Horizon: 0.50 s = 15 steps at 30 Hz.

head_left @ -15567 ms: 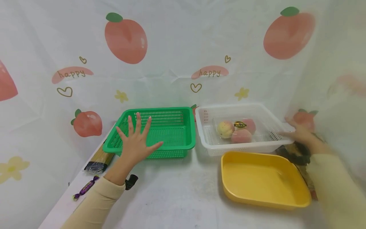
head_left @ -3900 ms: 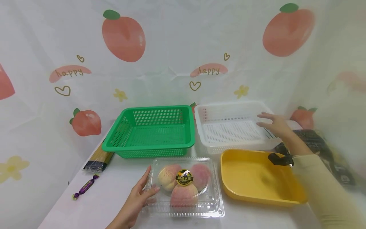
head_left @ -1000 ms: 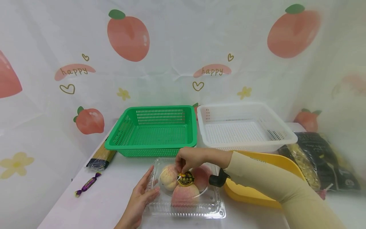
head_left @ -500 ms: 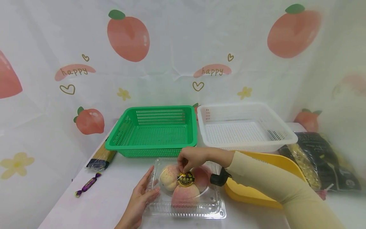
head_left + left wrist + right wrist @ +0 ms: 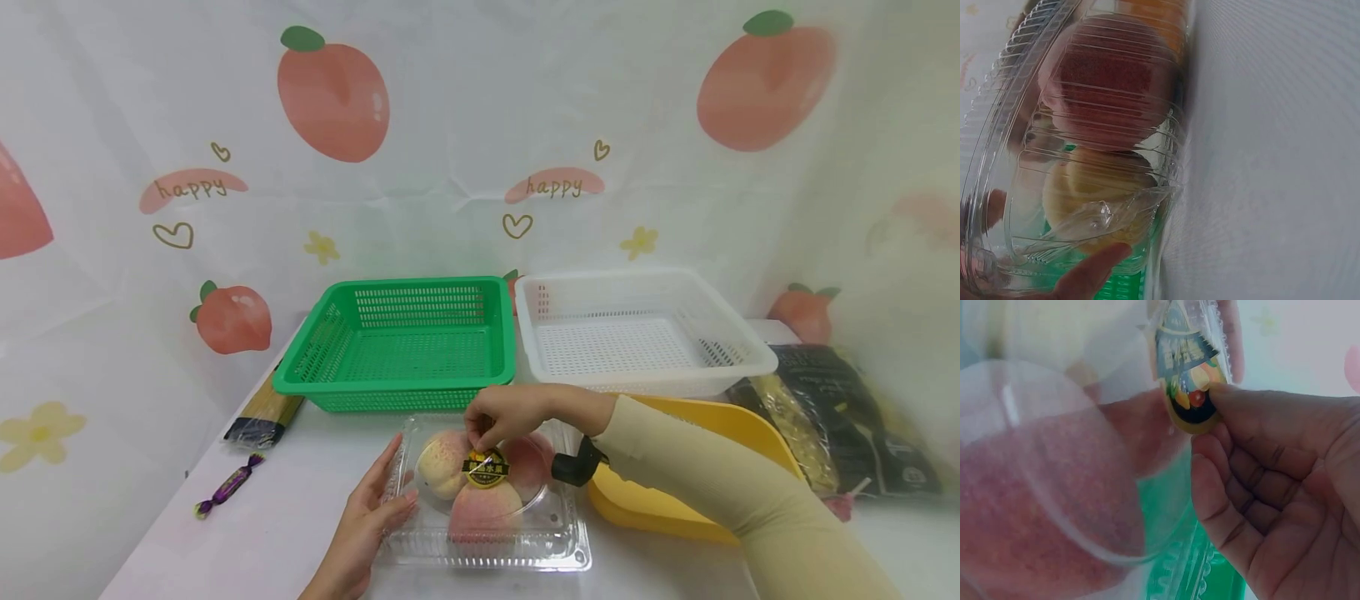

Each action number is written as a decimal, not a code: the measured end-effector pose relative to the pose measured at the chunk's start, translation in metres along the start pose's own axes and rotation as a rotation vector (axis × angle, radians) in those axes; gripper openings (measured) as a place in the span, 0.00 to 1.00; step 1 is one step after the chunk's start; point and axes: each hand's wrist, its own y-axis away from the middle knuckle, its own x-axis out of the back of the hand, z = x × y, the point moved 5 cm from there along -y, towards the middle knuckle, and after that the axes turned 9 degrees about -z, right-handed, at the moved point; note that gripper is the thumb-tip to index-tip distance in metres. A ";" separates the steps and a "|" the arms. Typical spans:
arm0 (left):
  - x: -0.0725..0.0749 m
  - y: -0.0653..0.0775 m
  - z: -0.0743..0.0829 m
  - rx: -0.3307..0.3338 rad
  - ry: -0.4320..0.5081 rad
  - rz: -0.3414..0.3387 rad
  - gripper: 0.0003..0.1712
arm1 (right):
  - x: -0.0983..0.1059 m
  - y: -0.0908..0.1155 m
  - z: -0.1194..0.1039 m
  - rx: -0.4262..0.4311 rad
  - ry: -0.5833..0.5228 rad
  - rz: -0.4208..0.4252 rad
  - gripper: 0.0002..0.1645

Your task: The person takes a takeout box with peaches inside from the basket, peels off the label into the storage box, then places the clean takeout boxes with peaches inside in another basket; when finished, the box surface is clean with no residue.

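A clear plastic clamshell box (image 5: 536,542) of peaches (image 5: 486,510) rests on the table in front of the baskets. My left hand (image 5: 360,521) grips its left edge, the thumb on the near side; in the left wrist view a fingertip (image 5: 1107,259) lies against the clear wall. Over the lid, my right hand (image 5: 510,412) pinches the upper edge of a round black-and-gold sticker (image 5: 486,471). In the right wrist view that sticker (image 5: 1188,387) appears lifted at the pinched end, between thumb and forefinger. The right-hand fingers are curled toward the palm.
A green basket (image 5: 397,386) and a white basket (image 5: 645,377) stand behind. The yellow tray (image 5: 660,508) is partly under my right forearm. Dark packages (image 5: 847,417) lie at right; a purple-wrapped candy (image 5: 228,486) and a bundle in clear wrap (image 5: 262,417) lie left.
The peach box has come out of the white basket onto the table. My right hand has moved from the white basket to the sticker. Over the last second, both hands barely move.
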 end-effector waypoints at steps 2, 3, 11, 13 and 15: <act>0.000 0.000 0.000 -0.004 -0.001 0.001 0.41 | 0.000 0.000 0.001 0.012 -0.008 -0.003 0.05; 0.000 0.000 0.000 -0.006 -0.001 0.001 0.41 | 0.000 0.001 0.001 0.019 -0.012 -0.002 0.04; 0.000 0.000 0.000 0.016 -0.002 -0.005 0.41 | 0.000 0.002 0.004 0.032 -0.047 0.006 0.04; 0.000 0.000 0.000 0.016 -0.003 -0.006 0.41 | 0.000 0.002 0.004 0.038 -0.050 0.012 0.04; 0.000 0.000 0.000 0.016 -0.002 -0.007 0.41 | 0.000 0.003 0.004 0.037 -0.057 0.015 0.03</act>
